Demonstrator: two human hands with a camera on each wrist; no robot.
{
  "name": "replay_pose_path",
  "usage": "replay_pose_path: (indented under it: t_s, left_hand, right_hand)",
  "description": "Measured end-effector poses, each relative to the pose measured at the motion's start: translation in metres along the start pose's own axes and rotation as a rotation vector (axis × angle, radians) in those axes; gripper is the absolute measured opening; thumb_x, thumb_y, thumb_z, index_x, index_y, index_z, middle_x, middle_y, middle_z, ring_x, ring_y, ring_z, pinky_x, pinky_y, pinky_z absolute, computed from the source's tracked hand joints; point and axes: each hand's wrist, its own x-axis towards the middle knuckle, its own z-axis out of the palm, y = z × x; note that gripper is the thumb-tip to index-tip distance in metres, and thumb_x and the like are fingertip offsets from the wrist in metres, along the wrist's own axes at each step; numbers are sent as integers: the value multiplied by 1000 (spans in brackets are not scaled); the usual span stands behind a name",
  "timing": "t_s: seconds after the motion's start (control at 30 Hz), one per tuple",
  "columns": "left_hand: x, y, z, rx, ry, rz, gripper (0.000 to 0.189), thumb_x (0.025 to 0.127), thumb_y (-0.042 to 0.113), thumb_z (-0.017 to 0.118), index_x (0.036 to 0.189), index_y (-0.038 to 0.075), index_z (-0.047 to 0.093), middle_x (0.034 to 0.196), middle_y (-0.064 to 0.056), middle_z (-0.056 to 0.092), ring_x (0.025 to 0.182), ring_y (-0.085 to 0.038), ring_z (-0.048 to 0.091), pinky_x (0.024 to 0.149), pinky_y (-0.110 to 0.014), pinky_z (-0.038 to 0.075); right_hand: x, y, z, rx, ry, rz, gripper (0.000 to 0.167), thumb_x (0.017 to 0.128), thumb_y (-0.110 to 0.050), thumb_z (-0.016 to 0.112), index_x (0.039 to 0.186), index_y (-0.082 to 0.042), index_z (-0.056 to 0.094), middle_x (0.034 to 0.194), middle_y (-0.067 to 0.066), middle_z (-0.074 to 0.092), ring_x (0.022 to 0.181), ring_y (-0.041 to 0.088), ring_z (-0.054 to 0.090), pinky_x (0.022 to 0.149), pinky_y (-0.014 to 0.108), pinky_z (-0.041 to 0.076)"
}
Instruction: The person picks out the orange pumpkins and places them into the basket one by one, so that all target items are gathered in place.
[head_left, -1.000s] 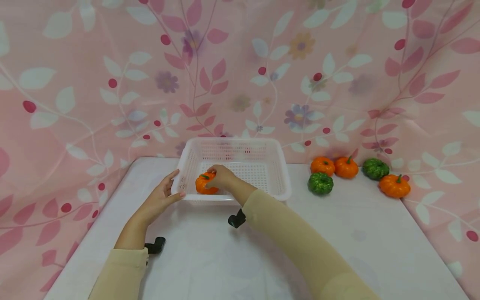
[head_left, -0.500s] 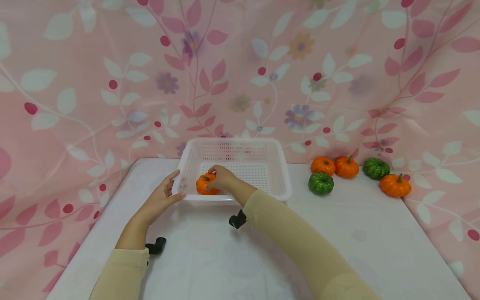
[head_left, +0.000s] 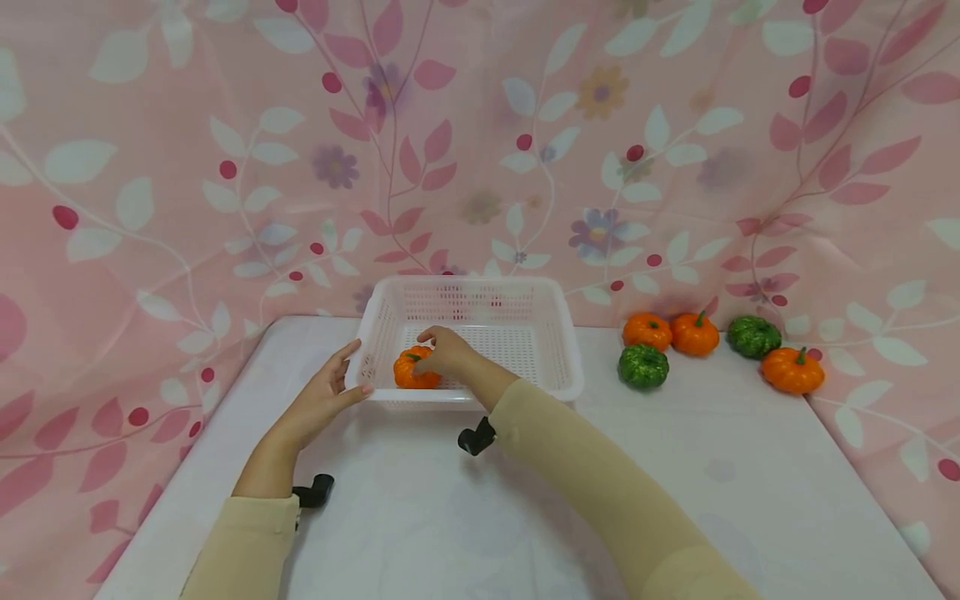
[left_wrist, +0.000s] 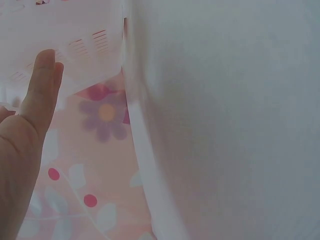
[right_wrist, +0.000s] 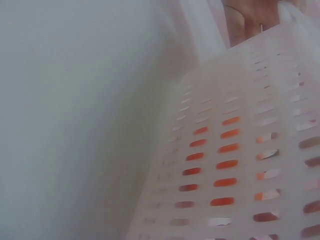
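A small orange pumpkin [head_left: 408, 372] with a green stem sits inside the white plastic basket [head_left: 465, 395], at its near left. My right hand [head_left: 453, 354] reaches over the near rim beside it. The thumb lies against or very near the pumpkin's right side, and a raised forefinger stands slightly off its top. My left hand [head_left: 322, 397] is at the basket's left end, thumb by the near rim and fingers along the outer side. In the left wrist view those fingers [left_wrist: 44, 80] are straight. Orange shows through the basket slots [right_wrist: 227, 165] in the right wrist view.
On the right of the white table [head_left: 465, 533] stand more small pumpkins: an orange pumpkin [head_left: 647, 332], another orange one close beside it, a green pumpkin [head_left: 642, 367] in front, and a green and orange pair farther right. A floral curtain [head_left: 480, 167] hangs behind.
My right forefinger has lifted a little away from the pumpkin, which stays in the same spot in the basket. The left hand holds its place.
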Motion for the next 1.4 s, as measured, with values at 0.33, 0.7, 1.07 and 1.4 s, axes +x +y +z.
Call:
replay_pose_path:
  t_s: [0.33,0.7,1.07,1.4]
  left_hand:
    - [2,0,1,0,1,-11,86,97,11,65,162,18,10,162,-24,17,144,-39,28,112,-53,26]
    - [1,-1,0,4,8,-18,86,97,13,66,162,20,11,161,-24,20,141,-38,32,111,-47,31]
    - [1,0,1,-1,6,-25,86,97,15,67,162,20,10,159,-23,27,137,-36,37,103,-25,40]
    - [0,1,1,3,11,-29,86,97,14,66,162,20,10,159,-24,26,137,-37,37,110,-45,35]
  right_hand:
    - [-17,-9,-13,32,36,-24,49,85,-21,81,130,-16,64,142,14,52,125,32,51,104,45,44]
    - [-46,-13,-36,50,98,-163,39,92,-25,72,129,-16,64,139,10,56,128,36,50,103,49,45]
    - [-75,-9,-55,59,206,-206,34,94,-28,70,127,-17,66,129,6,62,120,27,53,98,45,47]
    - [-99,2,-72,96,313,-302,29,95,-24,70,122,-13,68,124,3,63,114,26,56,94,40,51]
